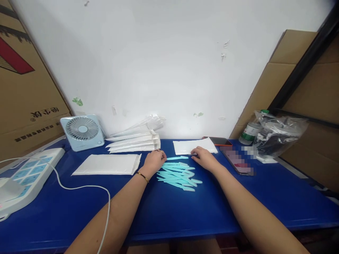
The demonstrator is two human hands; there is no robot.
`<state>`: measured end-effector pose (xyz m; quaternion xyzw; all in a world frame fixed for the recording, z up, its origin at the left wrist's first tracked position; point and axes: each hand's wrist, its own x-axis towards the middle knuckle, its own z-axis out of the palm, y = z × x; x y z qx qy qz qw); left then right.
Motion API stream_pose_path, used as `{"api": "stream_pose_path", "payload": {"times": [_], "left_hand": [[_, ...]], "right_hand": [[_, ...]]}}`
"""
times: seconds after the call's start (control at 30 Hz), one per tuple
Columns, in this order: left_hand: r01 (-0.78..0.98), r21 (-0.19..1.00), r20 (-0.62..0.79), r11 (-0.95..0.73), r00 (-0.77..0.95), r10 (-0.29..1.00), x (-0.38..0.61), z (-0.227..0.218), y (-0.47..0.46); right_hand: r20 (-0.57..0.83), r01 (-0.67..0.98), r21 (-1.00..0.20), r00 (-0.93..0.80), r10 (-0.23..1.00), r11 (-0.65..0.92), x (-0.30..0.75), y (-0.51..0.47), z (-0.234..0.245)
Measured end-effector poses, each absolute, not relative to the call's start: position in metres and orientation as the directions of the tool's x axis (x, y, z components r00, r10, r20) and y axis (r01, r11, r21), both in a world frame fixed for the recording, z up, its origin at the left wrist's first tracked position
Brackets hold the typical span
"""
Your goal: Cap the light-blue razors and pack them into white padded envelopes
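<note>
So we've got both hands down on the bench (169, 215). Our left hand (154, 160) is curled loosely at the top-left edge of the blue sticks (177, 175), fingertips near one stick (177, 158) lying apart from the pile; can't tell if it's actually pinching anything. Our right hand (205, 157) rests on the near edge of the white pouches (194, 145), fingers flat, and we can't tell whether it's gripping one.

What could go sideways: the sticks are a loose, crisscrossed heap, so dragging one out could scatter the rest toward the bench edge. The pouches look thin and slippery, so we might lift two at once. A phone (238, 161) sits just right of our wrist, easy to knock with the forearm. Further left there's a flat pouch stack (107, 164), more pouches (135, 141) by the wall, a fan (82, 132) and a white cable (87, 187) that our left arm could snag.
</note>
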<state>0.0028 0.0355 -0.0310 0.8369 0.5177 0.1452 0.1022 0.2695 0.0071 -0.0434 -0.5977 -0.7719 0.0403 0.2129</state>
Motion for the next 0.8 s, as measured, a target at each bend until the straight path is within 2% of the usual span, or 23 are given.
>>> {"api": "stream_pose_path", "payload": {"times": [0.13,0.33,0.67,0.8], "left_hand": [[0.831,0.389,0.067,-0.397,0.404,0.912,0.000,-0.031,0.035],[0.827,0.393,0.075,-0.402,0.407,0.910,-0.001,-0.033,0.037],[0.823,0.383,0.097,-0.419,0.415,0.904,-0.001,-0.033,0.037],[0.825,0.379,0.091,-0.418,0.416,0.905,-0.001,-0.032,0.036]], "right_hand": [[0.262,0.936,-0.267,-0.160,0.952,0.231,0.272,0.004,-0.040],[0.208,0.978,-0.172,-0.079,0.975,0.116,0.277,0.001,-0.042],[0.228,0.965,-0.146,-0.183,0.956,0.220,0.266,-0.001,-0.036],[0.235,0.926,-0.212,-0.263,0.936,0.313,0.270,0.000,-0.035]]}}
